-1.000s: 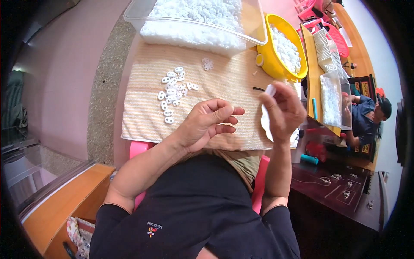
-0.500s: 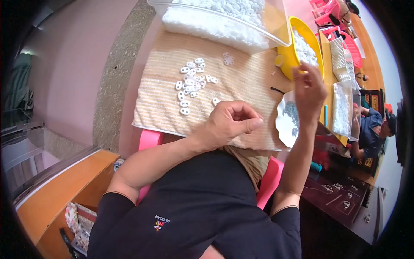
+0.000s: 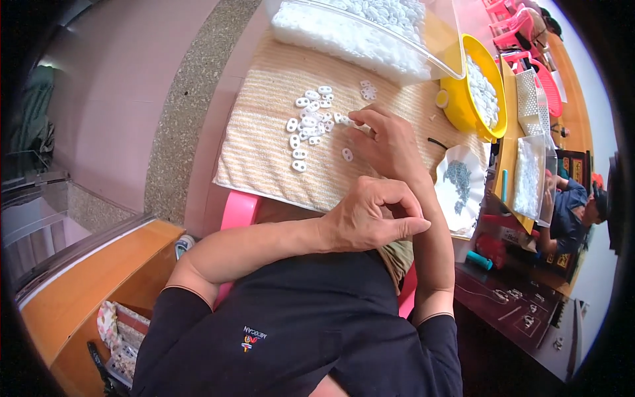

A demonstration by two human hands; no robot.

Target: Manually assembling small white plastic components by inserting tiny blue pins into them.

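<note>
Several small white two-hole plastic pieces [image 3: 308, 122] lie in a loose heap on a striped beige towel [image 3: 264, 162]. My right hand [image 3: 391, 142] reaches over the towel, its index fingertip at a white piece on the heap's right edge; thumb and index look apart. One single white piece [image 3: 347, 155] lies just below its fingers. Nearer my body, my left hand [image 3: 370, 215] hovers in front of my right forearm, index finger and thumb curled together. Whatever it may pinch is too small or hidden to see.
A clear bin [image 3: 456, 63] of white pieces stands at the back, beside a yellow basin [image 3: 501, 106] of more. A white scalloped dish [image 3: 471, 215] with small dark grey bits sits at the right. Flower-shaped white pieces [image 3: 368, 90] lie near the bin. Another person [image 3: 572, 202] sits far right.
My right hand has come leftward and down from beside the yellow basin to the heap of white pieces. My left hand has drawn slightly nearer my body. The view has shifted a little.
</note>
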